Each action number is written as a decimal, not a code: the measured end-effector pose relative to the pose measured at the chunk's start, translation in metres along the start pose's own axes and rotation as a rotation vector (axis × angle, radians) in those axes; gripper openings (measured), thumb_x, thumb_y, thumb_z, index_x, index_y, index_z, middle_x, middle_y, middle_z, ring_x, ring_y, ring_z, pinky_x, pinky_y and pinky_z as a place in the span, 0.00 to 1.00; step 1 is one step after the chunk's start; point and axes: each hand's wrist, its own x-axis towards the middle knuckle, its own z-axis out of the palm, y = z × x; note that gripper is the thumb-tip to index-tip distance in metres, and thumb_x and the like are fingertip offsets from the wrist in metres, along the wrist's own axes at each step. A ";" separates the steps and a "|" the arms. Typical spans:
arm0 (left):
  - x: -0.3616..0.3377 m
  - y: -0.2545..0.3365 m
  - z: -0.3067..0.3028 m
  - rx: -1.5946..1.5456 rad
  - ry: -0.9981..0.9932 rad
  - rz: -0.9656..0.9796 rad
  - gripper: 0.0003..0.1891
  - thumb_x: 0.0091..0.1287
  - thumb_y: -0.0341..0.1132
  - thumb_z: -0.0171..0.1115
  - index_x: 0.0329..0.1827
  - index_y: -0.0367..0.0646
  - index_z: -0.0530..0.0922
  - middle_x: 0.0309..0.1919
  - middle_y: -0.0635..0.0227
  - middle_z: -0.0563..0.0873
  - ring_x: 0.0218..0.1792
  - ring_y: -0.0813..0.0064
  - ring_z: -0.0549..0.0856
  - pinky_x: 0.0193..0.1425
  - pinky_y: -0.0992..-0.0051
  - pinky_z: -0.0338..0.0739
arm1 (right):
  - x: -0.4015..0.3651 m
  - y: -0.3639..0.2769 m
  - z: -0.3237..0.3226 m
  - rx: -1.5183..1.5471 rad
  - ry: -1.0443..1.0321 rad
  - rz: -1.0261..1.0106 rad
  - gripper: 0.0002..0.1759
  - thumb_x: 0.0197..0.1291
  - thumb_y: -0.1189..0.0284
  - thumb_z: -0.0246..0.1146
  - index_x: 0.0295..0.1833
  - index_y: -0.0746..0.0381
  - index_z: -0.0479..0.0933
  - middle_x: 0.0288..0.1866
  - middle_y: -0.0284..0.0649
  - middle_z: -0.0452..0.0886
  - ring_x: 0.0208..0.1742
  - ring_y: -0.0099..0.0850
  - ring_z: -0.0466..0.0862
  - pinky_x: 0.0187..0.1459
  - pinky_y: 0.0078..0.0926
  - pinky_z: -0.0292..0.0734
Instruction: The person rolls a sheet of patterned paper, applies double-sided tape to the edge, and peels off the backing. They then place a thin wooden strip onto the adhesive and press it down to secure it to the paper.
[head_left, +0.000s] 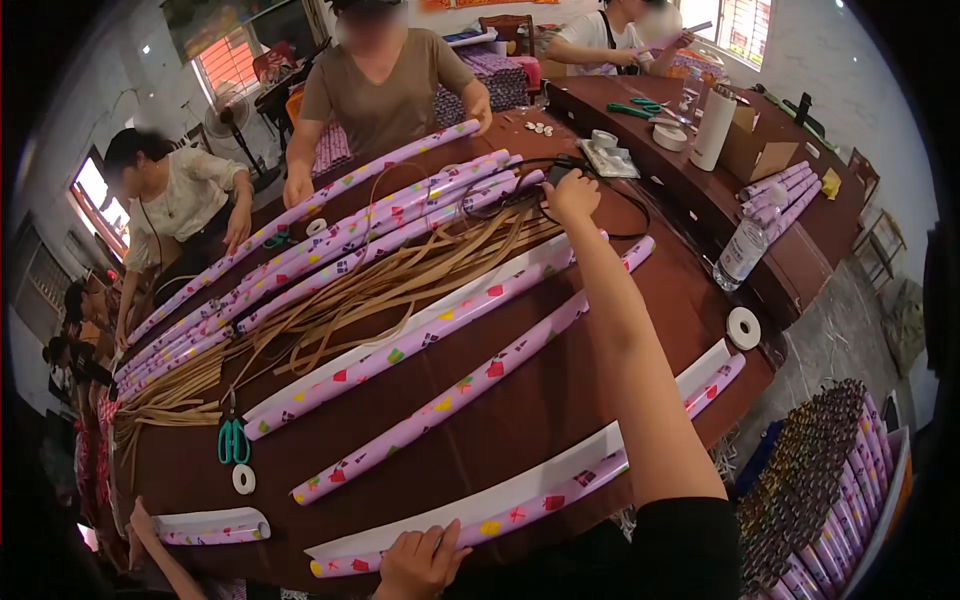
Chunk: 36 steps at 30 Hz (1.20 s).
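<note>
My left hand (420,560) is closed on the near edge of a partly unrolled roll of patterned pink paper (553,503), whose white inner side shows. My right arm stretches across the table, over that roll. At its end my right hand (573,197) has curled fingers beside a small black object and a looped black cable (640,215); what is in the fingers is not clear. Just left of this hand lies a bundle of long tan strips (400,275). Two more pink rolls, a partly open one (420,340) and a closed one (450,400), lie between my hands.
Green-handled scissors (234,442) and a white tape roll (244,480) lie at left. A co-worker's hand (145,525) touches a short roll. Across the table, a person (385,90) holds a long roll. A water bottle (740,255) stands at right, above a crate of rolls (830,510).
</note>
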 end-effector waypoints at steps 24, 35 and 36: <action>0.023 -0.007 0.058 -0.188 -0.100 0.007 0.21 0.62 0.43 0.69 0.54 0.39 0.83 0.36 0.64 0.81 0.29 0.68 0.78 0.34 0.71 0.74 | 0.107 0.099 0.013 0.485 -0.321 -0.381 0.48 0.44 0.63 0.77 0.70 0.59 0.62 0.51 0.55 0.82 0.52 0.46 0.84 0.55 0.36 0.78; 0.018 -0.017 0.053 -0.183 -0.117 0.034 0.21 0.63 0.44 0.69 0.54 0.39 0.83 0.36 0.65 0.81 0.30 0.69 0.78 0.34 0.71 0.74 | 0.112 0.122 0.043 0.542 -0.180 -0.549 0.45 0.47 0.72 0.74 0.71 0.59 0.62 0.65 0.56 0.75 0.67 0.44 0.76 0.65 0.35 0.71; 0.017 -0.017 0.053 -0.185 -0.117 0.036 0.21 0.63 0.44 0.69 0.54 0.39 0.83 0.36 0.65 0.81 0.30 0.69 0.78 0.34 0.71 0.74 | 0.110 0.120 0.041 0.541 -0.182 -0.550 0.45 0.47 0.72 0.74 0.71 0.59 0.62 0.65 0.56 0.75 0.67 0.44 0.76 0.65 0.35 0.71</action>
